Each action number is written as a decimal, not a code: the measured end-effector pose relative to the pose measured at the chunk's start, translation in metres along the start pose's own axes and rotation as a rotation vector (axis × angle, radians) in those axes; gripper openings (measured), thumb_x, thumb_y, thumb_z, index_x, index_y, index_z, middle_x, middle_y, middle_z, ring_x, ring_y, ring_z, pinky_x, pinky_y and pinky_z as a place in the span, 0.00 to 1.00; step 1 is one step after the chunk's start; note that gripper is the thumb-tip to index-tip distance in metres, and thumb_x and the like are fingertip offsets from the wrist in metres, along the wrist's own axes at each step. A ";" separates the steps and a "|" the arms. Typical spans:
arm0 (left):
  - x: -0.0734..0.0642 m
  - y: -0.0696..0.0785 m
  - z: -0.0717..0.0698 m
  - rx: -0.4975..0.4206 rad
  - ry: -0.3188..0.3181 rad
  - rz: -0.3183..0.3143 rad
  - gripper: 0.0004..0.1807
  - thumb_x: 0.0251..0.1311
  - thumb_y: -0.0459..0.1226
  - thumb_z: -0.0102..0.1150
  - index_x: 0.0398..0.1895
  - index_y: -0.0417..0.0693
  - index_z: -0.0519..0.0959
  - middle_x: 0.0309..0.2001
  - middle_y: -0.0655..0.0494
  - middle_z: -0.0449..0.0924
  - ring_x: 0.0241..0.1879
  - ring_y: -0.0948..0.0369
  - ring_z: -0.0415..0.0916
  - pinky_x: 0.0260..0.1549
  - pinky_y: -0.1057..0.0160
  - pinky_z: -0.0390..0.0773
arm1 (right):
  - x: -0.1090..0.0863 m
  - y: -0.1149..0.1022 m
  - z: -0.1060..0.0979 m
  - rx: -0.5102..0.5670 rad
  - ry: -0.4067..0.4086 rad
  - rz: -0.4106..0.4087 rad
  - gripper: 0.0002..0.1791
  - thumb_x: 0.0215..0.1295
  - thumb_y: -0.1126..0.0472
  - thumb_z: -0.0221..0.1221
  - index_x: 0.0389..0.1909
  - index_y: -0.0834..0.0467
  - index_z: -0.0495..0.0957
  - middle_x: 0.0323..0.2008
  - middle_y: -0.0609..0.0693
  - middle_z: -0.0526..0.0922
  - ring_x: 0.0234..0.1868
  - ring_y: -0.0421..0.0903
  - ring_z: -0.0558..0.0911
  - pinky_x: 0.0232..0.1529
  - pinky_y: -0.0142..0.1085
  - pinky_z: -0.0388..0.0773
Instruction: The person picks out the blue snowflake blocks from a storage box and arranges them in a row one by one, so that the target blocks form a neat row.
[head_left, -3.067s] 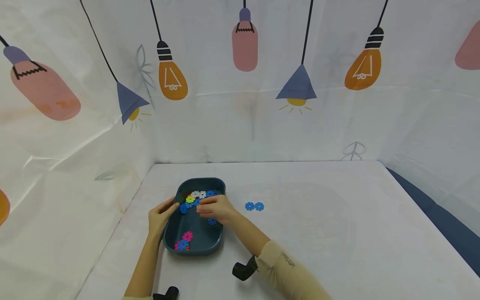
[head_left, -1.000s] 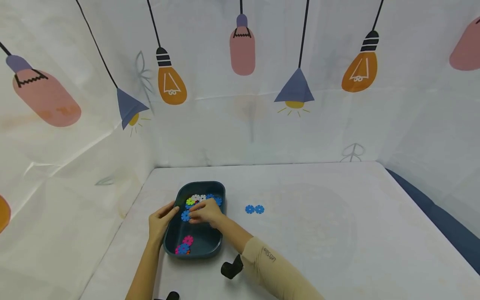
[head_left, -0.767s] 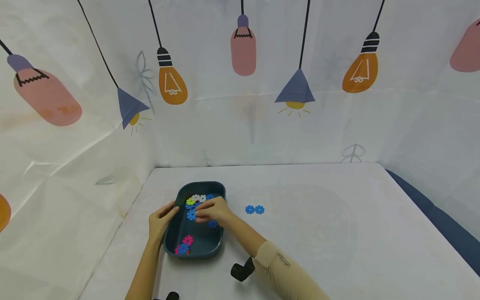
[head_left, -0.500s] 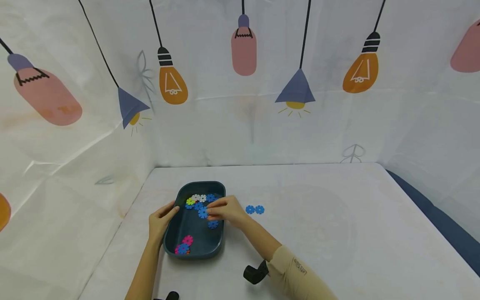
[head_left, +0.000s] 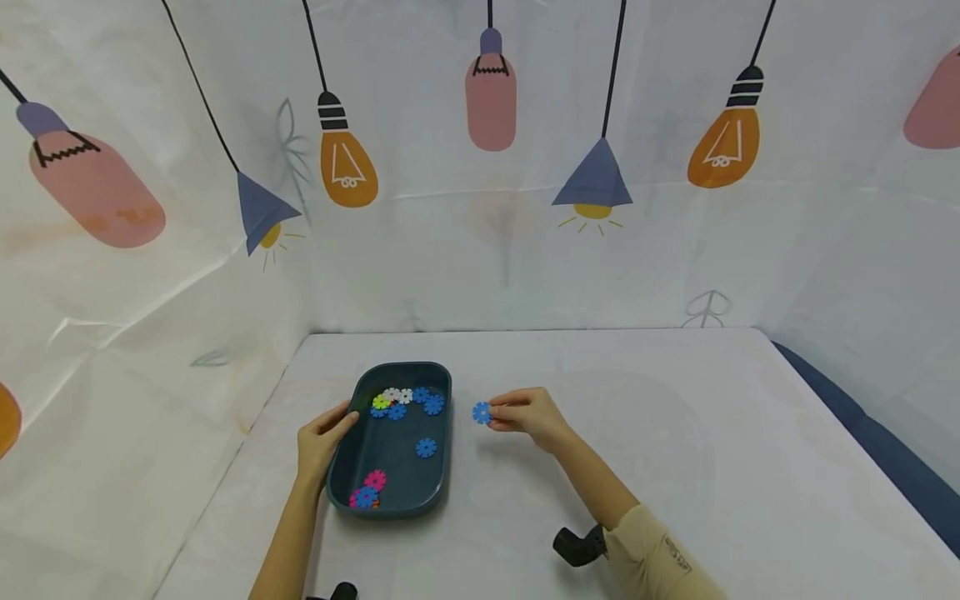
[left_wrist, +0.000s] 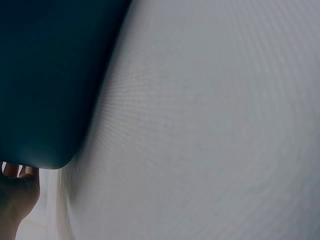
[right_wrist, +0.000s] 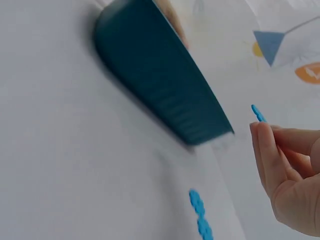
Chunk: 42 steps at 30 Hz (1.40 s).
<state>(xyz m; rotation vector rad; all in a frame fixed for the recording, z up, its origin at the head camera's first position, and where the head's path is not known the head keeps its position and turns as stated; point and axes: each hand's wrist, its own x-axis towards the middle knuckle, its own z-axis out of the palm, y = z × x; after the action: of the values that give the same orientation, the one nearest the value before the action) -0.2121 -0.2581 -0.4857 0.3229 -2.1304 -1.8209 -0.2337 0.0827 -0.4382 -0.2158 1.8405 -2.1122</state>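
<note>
My right hand (head_left: 528, 415) pinches a blue snowflake disc (head_left: 482, 412) just past the tray's right side, raised above the table. In the right wrist view, that disc (right_wrist: 258, 113) stands edge-on at the fingertips. Below it, two blue discs (right_wrist: 201, 215) lie end to end on the table; in the head view the right hand hides them. My left hand (head_left: 318, 450) grips the left rim of a dark teal tray (head_left: 386, 462). Inside are white, yellow and blue discs (head_left: 396, 411) at the far end, a lone blue disc (head_left: 426, 448), and pink and blue discs (head_left: 366, 497) near the front.
The tray stands on the left part of a white table (head_left: 675, 433). A white sheet (head_left: 450, 250) printed with lamps hangs behind and beside the table. Black wrist-worn devices (head_left: 579, 547) show near the front.
The right hand has lifted a blue disc out of the tray and carried it right, over the two blue discs on the table. The left hand stays on the tray.
</note>
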 end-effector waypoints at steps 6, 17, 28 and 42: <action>-0.001 0.002 -0.001 -0.011 0.000 -0.002 0.25 0.57 0.38 0.65 0.54 0.32 0.75 0.39 0.71 0.81 0.38 0.77 0.75 0.36 0.79 0.75 | -0.011 0.004 -0.036 -0.021 0.069 0.006 0.16 0.59 0.75 0.59 0.46 0.81 0.73 0.34 0.60 0.84 0.27 0.42 0.85 0.34 0.33 0.82; -0.001 0.002 0.000 -0.003 -0.008 -0.015 0.24 0.57 0.39 0.65 0.54 0.34 0.77 0.38 0.72 0.81 0.38 0.76 0.76 0.37 0.78 0.75 | -0.017 0.021 -0.087 -0.069 0.193 0.055 0.17 0.60 0.76 0.56 0.48 0.83 0.71 0.34 0.58 0.83 0.29 0.42 0.84 0.35 0.32 0.81; -0.002 0.001 0.000 0.000 -0.011 -0.019 0.24 0.57 0.40 0.65 0.54 0.34 0.77 0.35 0.77 0.80 0.38 0.76 0.75 0.37 0.79 0.74 | -0.015 0.031 -0.101 -0.134 0.296 0.116 0.17 0.58 0.74 0.59 0.46 0.82 0.73 0.32 0.60 0.84 0.26 0.42 0.84 0.31 0.32 0.81; -0.001 0.000 0.000 0.004 0.001 -0.014 0.23 0.57 0.39 0.64 0.54 0.35 0.77 0.37 0.75 0.80 0.39 0.77 0.75 0.37 0.79 0.74 | -0.003 0.034 -0.093 -0.178 0.339 0.124 0.14 0.57 0.76 0.60 0.42 0.80 0.76 0.29 0.58 0.83 0.24 0.41 0.83 0.29 0.31 0.81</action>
<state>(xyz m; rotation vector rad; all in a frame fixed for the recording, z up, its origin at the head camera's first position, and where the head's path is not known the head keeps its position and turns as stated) -0.2117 -0.2575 -0.4855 0.3409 -2.1360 -1.8240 -0.2563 0.1664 -0.4856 0.2246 2.1711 -1.9952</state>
